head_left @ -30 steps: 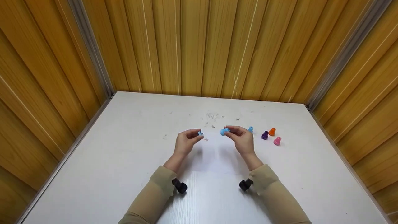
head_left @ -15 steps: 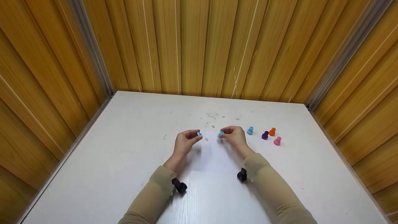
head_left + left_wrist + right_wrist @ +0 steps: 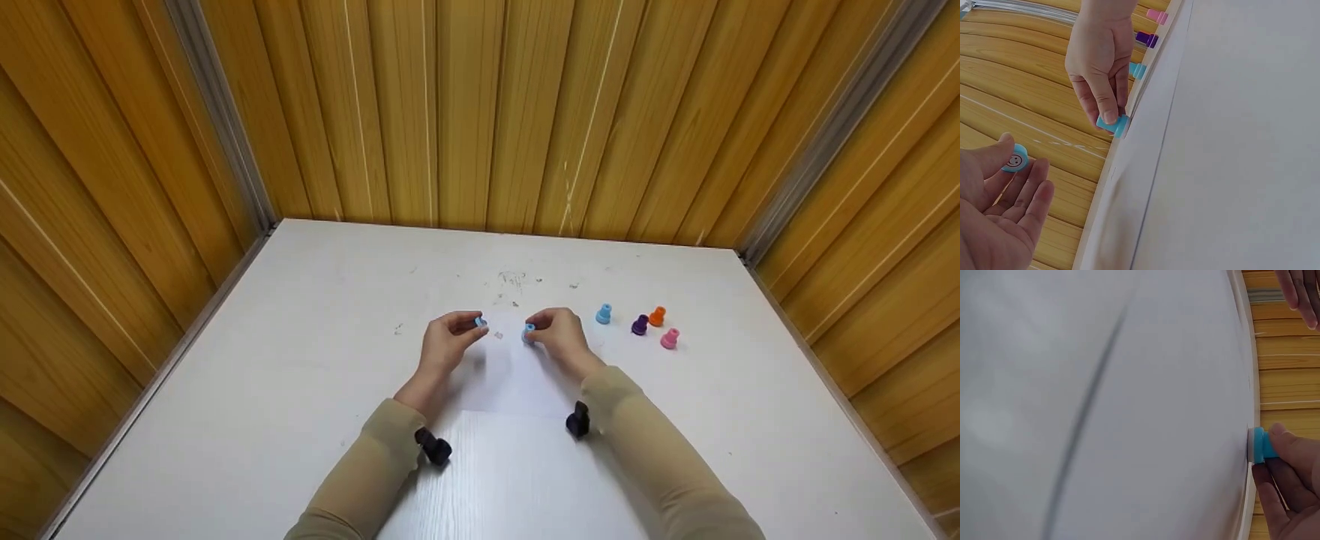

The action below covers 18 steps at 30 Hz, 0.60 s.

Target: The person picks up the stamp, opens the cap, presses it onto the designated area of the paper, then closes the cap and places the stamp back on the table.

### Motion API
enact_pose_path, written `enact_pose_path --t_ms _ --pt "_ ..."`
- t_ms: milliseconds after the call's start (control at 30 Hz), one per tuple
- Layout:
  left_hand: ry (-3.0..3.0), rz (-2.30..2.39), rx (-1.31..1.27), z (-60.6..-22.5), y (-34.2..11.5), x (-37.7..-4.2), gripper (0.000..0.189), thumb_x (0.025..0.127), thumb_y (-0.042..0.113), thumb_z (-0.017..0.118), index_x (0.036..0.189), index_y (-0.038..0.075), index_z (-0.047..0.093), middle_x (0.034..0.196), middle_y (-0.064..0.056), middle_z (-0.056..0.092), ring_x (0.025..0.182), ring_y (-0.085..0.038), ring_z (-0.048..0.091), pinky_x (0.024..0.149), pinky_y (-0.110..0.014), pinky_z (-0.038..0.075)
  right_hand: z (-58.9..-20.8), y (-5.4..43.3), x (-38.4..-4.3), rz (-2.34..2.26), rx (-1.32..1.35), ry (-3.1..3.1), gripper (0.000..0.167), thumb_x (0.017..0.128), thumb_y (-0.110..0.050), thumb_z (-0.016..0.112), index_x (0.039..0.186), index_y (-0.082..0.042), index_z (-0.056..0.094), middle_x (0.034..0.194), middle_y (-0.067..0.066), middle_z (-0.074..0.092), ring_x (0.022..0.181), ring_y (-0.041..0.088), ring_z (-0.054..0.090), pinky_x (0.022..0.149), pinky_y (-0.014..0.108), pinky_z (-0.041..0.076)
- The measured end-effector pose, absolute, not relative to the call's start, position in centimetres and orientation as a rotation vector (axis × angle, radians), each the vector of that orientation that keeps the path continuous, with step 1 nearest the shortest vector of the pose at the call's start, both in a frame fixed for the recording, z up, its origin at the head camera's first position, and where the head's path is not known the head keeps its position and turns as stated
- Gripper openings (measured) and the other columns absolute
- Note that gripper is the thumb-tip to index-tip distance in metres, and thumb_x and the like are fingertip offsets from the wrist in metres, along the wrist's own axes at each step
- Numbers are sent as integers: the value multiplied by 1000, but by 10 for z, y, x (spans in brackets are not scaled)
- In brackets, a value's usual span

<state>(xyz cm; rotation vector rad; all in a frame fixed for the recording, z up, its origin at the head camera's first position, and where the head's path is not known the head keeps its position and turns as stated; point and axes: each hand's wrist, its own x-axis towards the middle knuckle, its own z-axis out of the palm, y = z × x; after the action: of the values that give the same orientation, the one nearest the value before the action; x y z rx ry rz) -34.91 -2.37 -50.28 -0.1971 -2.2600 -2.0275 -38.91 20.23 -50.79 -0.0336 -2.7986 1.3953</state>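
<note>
My right hand [image 3: 564, 336] pinches a light-blue toy stamp [image 3: 1258, 445] by its narrow handle. The stamp stands upright, its pale base down at the white paper [image 3: 517, 386] in the middle of the table. To the left, my left hand [image 3: 444, 345] holds a small blue stamp cap [image 3: 1021, 152] between thumb and fingers, above the table. A smiley face shows on the cap's round side in the left wrist view. The other fingers of the left hand are loosely bent. Fingers partly cover both the cap and the stamp's handle.
Right of my right hand stand another blue stamp [image 3: 604, 314], a purple stamp [image 3: 639, 325], an orange stamp [image 3: 657, 316] and a pink stamp [image 3: 670, 340]. Dark marks [image 3: 513, 280] spot the white table [image 3: 315, 300]. Wood-patterned walls [image 3: 465, 112] close off the back and sides.
My right hand has turned the blue stamp upright and brought it left and down to the paper, uncovering the other blue stamp. The left hand has stayed nearly still with the cap.
</note>
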Motion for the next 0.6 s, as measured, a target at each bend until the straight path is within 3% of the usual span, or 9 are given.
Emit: enact_pose_path --t_ms 600 --pt "-2294 -2053 -153 -502 -24 -350 30 91 7 78 120 1 74 115 -15 76 105 -23 74 91 -28 62 -505 196 -389 1401 -44 -2815 26 80 5 82 103 -3 76 101 11 74 93 21 67 86 30 59"
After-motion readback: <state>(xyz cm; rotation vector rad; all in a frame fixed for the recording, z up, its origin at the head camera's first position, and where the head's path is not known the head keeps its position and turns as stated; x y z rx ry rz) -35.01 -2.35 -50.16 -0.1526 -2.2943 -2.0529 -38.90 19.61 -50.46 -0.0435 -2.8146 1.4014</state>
